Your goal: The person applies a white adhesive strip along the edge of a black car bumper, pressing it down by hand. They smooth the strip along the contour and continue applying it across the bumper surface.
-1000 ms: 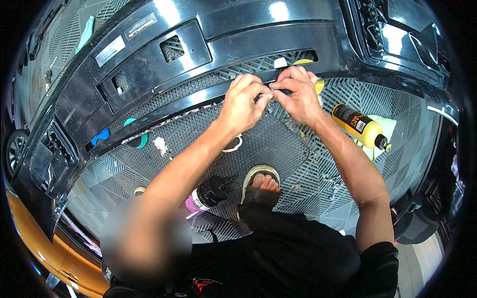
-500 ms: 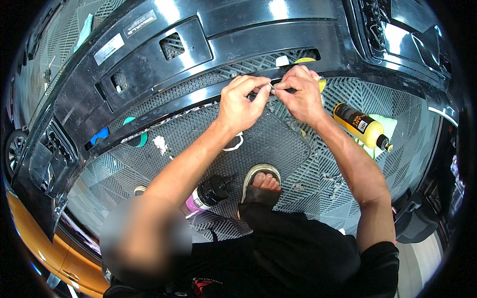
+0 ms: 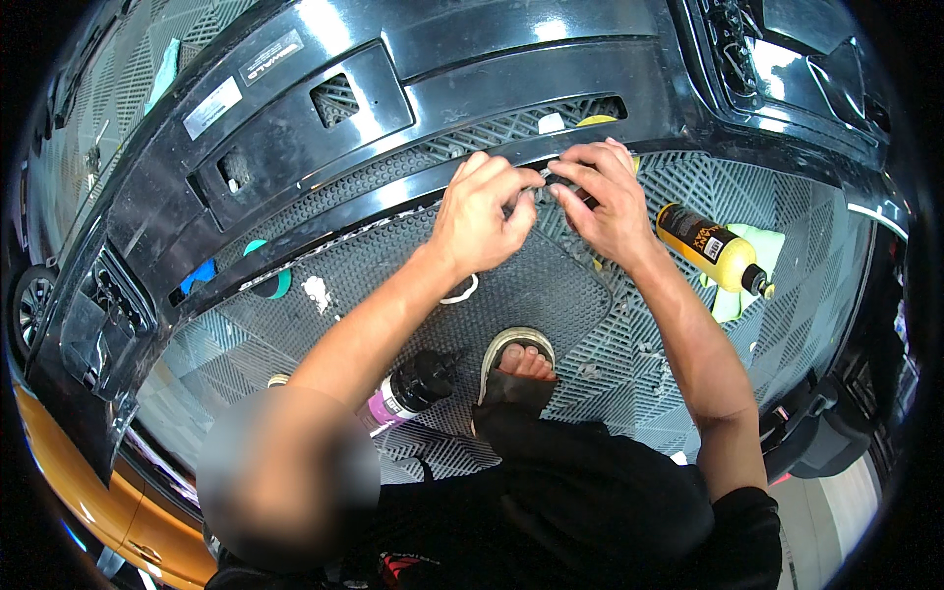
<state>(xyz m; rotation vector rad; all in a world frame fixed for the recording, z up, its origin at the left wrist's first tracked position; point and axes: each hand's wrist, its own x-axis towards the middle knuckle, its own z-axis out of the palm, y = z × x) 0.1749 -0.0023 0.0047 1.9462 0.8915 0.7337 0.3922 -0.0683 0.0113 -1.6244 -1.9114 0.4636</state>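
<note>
A glossy black car bumper (image 3: 472, 88) arches across the upper part of the view. My left hand (image 3: 482, 211) is at its near lower edge, with thumb and index finger slightly apart and the fingertips by the rim. Just to the right, my right hand (image 3: 612, 202) has its fingers bent and spread from the thumb, close to the same edge. A tiny pale bit shows on the rim between the two hands; what it is I cannot make out.
A yellow bottle (image 3: 716, 248) lies on a light green cloth (image 3: 777, 246) at right. Near my sandaled foot (image 3: 521, 364) is a black-topped bottle with a purple label (image 3: 388, 405). A green-and-black round pad (image 3: 278, 285) and white scraps (image 3: 316, 293) lie left on the grated floor.
Before, both hands pinched close together with a thin pale bit between the fingertips. Now thumbs and fingers have parted, and the right hand has shifted slightly right.
</note>
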